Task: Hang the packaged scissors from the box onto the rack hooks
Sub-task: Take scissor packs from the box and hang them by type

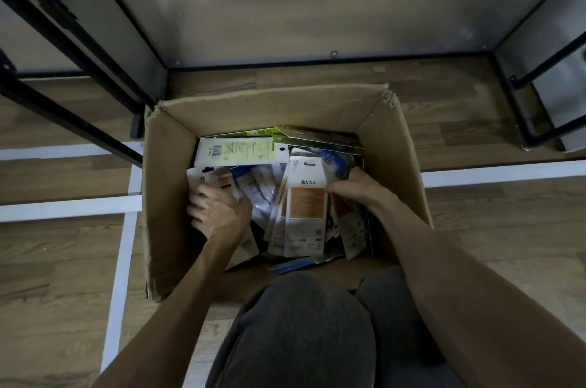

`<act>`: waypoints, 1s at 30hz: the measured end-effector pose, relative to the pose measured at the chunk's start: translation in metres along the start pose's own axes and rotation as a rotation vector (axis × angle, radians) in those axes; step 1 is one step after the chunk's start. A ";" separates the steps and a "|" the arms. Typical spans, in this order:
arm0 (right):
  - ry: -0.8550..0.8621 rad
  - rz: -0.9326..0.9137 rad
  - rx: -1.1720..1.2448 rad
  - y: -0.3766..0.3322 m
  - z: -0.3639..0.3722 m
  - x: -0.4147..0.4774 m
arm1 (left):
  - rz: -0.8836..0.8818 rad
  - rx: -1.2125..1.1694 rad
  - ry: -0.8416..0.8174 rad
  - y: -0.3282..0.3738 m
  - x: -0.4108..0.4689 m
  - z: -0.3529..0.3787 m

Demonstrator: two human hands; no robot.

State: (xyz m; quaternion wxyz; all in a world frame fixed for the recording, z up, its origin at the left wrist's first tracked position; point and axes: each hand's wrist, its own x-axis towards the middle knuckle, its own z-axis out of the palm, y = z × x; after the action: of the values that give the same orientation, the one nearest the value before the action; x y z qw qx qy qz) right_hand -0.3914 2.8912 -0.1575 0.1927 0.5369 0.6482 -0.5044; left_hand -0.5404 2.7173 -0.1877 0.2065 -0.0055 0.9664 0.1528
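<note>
Lift orange-panel package (306, 207), pinched in right hand (352, 187) (left hand (218, 211) grip indeterminate), slowly from box (269, 108) to avoid snagging neighbouring packs (261, 192).

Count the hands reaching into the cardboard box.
2. The left hand rests on packages at the left of the box; the right hand pinches the orange-and-white package toward the right. Neither is hidden.
</note>
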 end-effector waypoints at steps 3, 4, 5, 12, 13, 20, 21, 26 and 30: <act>-0.090 -0.032 -0.050 -0.008 0.001 -0.004 | -0.128 -0.154 -0.104 0.003 0.003 -0.004; -0.115 -0.044 -0.070 -0.010 0.001 -0.007 | -0.162 -0.219 -0.144 0.004 0.004 -0.004; -0.141 -0.049 -0.091 -0.012 0.001 -0.008 | -0.178 -0.255 -0.166 0.003 0.004 -0.004; -0.131 -0.064 -0.187 -0.017 0.010 -0.019 | 0.268 -0.647 -0.222 -0.004 -0.015 -0.005; -0.086 -0.073 -0.223 -0.019 0.013 -0.019 | 0.373 -0.621 -0.285 0.003 -0.022 -0.003; 0.293 -0.045 -0.150 -0.016 0.002 -0.023 | 0.280 -0.372 -0.098 -0.011 -0.006 0.001; 0.248 -0.027 -0.145 -0.013 -0.002 -0.028 | 0.180 -0.308 -0.123 -0.017 0.001 -0.001; 0.001 0.032 -0.175 0.003 -0.002 -0.029 | 0.002 -0.419 -0.405 -0.025 0.023 0.004; -0.068 0.098 -0.208 0.010 0.010 -0.016 | -0.009 -0.619 -0.354 -0.023 0.018 0.020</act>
State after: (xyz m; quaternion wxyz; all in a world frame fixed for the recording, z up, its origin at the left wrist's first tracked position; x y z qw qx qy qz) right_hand -0.3800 2.8733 -0.1536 0.2935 0.5279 0.6630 -0.4423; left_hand -0.5475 2.7025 -0.2190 0.3601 -0.0456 0.8235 0.4361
